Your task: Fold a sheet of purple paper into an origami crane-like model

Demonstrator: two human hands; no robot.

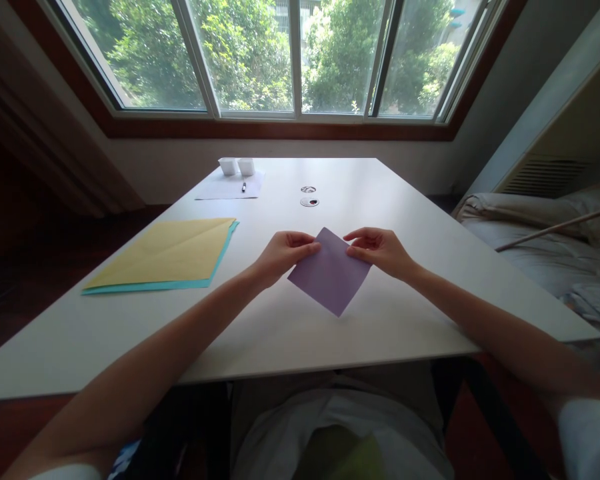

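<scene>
Purple square paper sheet (330,275), no fold showing yet, is pinched at its far edges by the left hand (280,257) and right hand (380,250), with the large yellow paper sheet (170,253) lying untouched.

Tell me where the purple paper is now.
Head view: the purple paper is at the table centre, held by the left hand and right hand, right of the yellow sheet.

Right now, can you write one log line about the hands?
left hand: pinches purple square paper sheet, upper-left edge | right hand: pinches its upper-right edge | beside: yellow paper sheet on teal paper sheet
</scene>
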